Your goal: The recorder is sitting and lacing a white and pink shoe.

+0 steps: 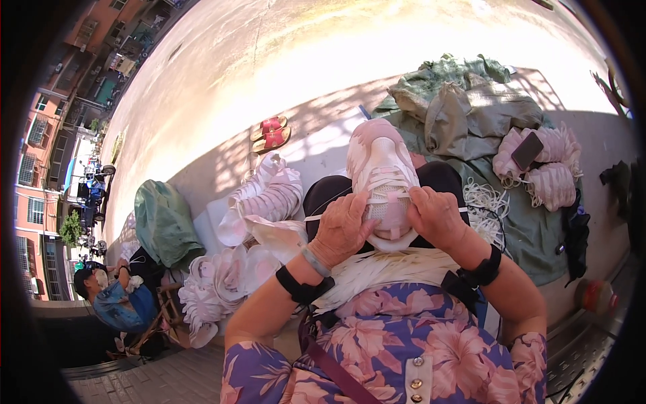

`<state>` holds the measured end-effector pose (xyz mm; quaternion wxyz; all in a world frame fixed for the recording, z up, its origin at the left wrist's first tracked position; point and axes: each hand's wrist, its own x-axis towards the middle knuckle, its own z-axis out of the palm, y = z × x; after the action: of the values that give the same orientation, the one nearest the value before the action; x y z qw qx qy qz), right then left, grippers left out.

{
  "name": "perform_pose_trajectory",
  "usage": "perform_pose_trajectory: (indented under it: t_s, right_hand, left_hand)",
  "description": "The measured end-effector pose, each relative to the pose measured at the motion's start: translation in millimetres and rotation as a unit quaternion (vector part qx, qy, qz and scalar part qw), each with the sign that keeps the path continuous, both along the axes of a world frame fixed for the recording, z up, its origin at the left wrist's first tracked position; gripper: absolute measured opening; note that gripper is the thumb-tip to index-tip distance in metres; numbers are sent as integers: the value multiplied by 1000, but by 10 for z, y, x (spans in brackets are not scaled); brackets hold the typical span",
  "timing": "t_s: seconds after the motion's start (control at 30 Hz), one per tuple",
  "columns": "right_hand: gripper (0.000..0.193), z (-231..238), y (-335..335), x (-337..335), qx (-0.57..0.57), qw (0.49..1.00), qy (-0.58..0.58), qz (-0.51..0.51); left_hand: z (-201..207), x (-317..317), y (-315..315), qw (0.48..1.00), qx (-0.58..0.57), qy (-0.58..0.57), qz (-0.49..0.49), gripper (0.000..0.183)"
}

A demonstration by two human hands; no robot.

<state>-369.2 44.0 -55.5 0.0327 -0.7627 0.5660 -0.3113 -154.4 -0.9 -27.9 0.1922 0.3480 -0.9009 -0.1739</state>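
A pale pink and white sneaker (382, 156) rests on my lap between my knees, its toe pointing away from me. White lace (390, 196) crosses its tongue in several rows. My left hand (341, 225) is closed at the left side of the eyelets, and a lace end sticks out beyond it. On the opposite side my right hand (436, 214) pinches the lace near the upper eyelets, with another bit of lace showing past the knuckles. Exactly how the fingers grip is partly hidden. A bundle of loose white laces (373, 273) lies across my lap under the shoe.
Stacked pale shoe uppers (269, 195) and a heap of them (222, 283) lie to my left, near a green sack (163, 219). At right are tangled laces (486, 205), green sacking (471, 111) and bundled uppers with a phone (527, 150). Red sandals (272, 133) stand ahead; another person (124, 303) sits far left.
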Motion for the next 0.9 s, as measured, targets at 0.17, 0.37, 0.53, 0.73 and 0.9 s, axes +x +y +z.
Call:
perform_pose_trajectory:
  t_s: [0.17,0.37,0.53,0.73,0.9]
  right_hand:
    - [11,88,-70,70,24,1000,-16,9]
    - [34,82,0,70,64,976,-209,-14]
    - [47,188,-48,-82,199,953,-225,32]
    - [46,211,-88,-93,177,960,-206,72]
    - [46,229,-162,-163,217,951,-189,115]
  left_hand:
    - [-73,7,-110,999,29,43,-3,56]
    - [-13,-1,-103,997,70,34,5,59]
    - [41,-22,-133,994,86,56,-27,59]
    - [87,-45,-130,995,87,52,-18,56]
    - [106,-57,-89,995,80,63,-15,55]
